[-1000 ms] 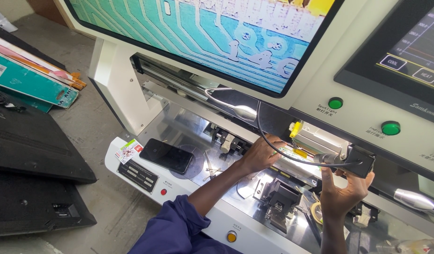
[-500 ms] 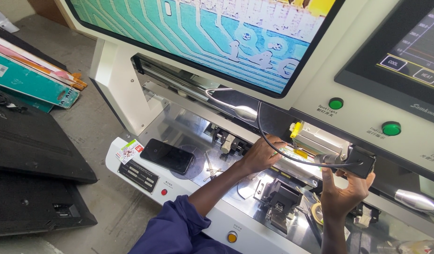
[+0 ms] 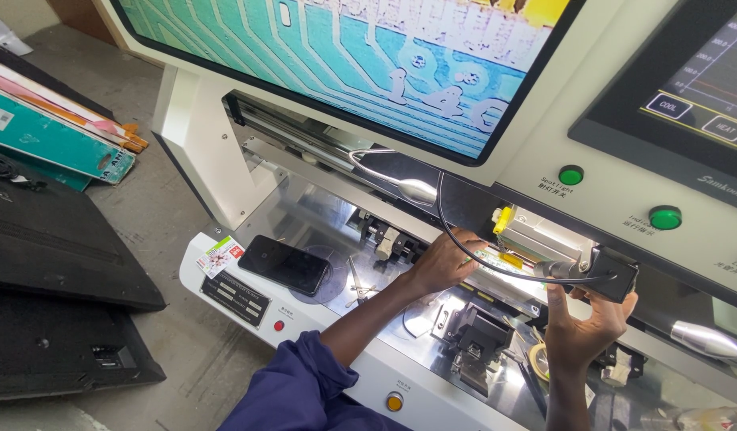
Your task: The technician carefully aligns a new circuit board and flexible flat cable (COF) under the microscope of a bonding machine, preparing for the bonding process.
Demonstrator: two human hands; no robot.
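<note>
An electronics repair workshop: a white bonding machine (image 3: 248, 152) with a big monitor (image 3: 344, 64) showing magnified circuit traces, green push buttons (image 3: 665, 217), a touch panel (image 3: 687, 80), and dismantled black screen panels (image 3: 49, 247) lying beside it on the desk.

Large monitor (image 3: 344, 64) above, filled with a magnified teal and white trace pattern; smaller dark touch panel (image 3: 695, 88) to its right, with two round green buttons (image 3: 572, 175) on the white housing beneath. Black smartphone (image 3: 284, 264) lying face up on the polished metal stage (image 3: 304, 215), a small printed card (image 3: 219, 256) just beside it, a red button (image 3: 279, 326) and an orange button (image 3: 394, 401) on the white front edge. Flat black panels (image 3: 57, 247) stacked at left on the grey counter (image 3: 169, 215), with teal and orange flat boxes (image 3: 49, 136) behind them.
</note>
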